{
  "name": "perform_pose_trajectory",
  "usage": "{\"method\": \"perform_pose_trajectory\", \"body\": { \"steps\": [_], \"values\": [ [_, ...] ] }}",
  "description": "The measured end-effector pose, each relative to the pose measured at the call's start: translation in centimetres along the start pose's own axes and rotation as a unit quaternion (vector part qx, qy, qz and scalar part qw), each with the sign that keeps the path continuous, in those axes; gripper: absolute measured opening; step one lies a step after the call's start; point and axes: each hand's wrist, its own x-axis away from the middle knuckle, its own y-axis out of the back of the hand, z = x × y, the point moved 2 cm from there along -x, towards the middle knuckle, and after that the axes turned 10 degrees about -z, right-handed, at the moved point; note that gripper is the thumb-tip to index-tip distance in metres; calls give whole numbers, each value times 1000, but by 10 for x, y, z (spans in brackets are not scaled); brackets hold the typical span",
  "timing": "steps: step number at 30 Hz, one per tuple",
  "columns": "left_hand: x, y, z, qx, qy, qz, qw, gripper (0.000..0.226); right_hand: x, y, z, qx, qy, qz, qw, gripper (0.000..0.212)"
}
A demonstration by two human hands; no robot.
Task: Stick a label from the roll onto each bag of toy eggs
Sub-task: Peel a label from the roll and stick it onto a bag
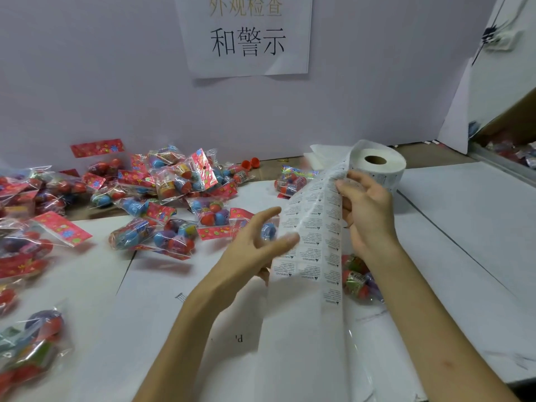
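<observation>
By the white paper roll [390, 169], your right hand [368, 210] pinches its printed label strip [314, 227], left hand [249, 245] open against it. Tugging could rip it.

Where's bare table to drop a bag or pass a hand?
Free: white sheet right of the label roll and right forearm; near sheet between left forearm and the near-left bags. Crowded: the back-left bag pile, and mid-table, where the label strip hides part of one bag.
</observation>
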Motion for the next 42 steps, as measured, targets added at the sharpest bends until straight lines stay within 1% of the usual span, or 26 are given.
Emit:
{"method": "perform_pose_trajectory", "body": {
  "steps": [2,4,6,7,8,9,10,11,13,14,16,18,19,20,23,28,33,42],
  "values": [
    [4,-4,-2,11,0,80,997,101,0,1,-1,19,14,-22,999,25],
    [6,-6,-1,17,-4,116,993,101,-1,3,-2,34,21,-45,998,25],
    [4,-6,0,24,4,96,995,104,1,4,-2,39,37,-73,996,31],
    [2,-5,2,27,5,75,997,105,2,5,-1,58,68,-91,992,38],
    [0,-4,4,32,3,52,998,103,4,5,2,93,117,-104,983,43],
    [-2,-3,4,42,2,25,999,101,8,5,6,130,171,-104,971,44],
    [-3,-1,4,51,3,-6,999,98,11,3,10,154,220,-86,959,39],
    [-4,2,5,60,3,-42,997,95,15,1,14,164,255,-46,952,31],
    [-6,6,9,79,1,-102,992,91,24,-7,17,165,283,77,942,17],
    [-7,8,10,88,-2,-124,988,88,30,-12,17,176,295,138,929,14],
    [-6,10,12,101,-20,-159,982,78,41,-18,12,239,328,225,886,13],
    [-6,13,11,118,-29,-183,976,70,46,-23,5,314,354,262,841,18],
    [-6,14,11,132,-27,-189,973,68,47,-24,2,342,359,269,826,22],
    [-6,14,10,147,-26,-190,971,68,47,-25,0,359,359,269,819,25],
    [-5,14,7,158,-43,-175,971,69,47,-26,-1,367,357,259,819,29],
    [-3,11,5,98,-93,-170,976,70,46,-25,1,353,338,259,833,23],
    [-1,6,3,71,-116,-138,981,75,46,-25,1,346,345,246,837,19],
    [-5,6,7,56,-141,-134,979,79,46,-24,0,330,340,237,848,11]
  ]
}}
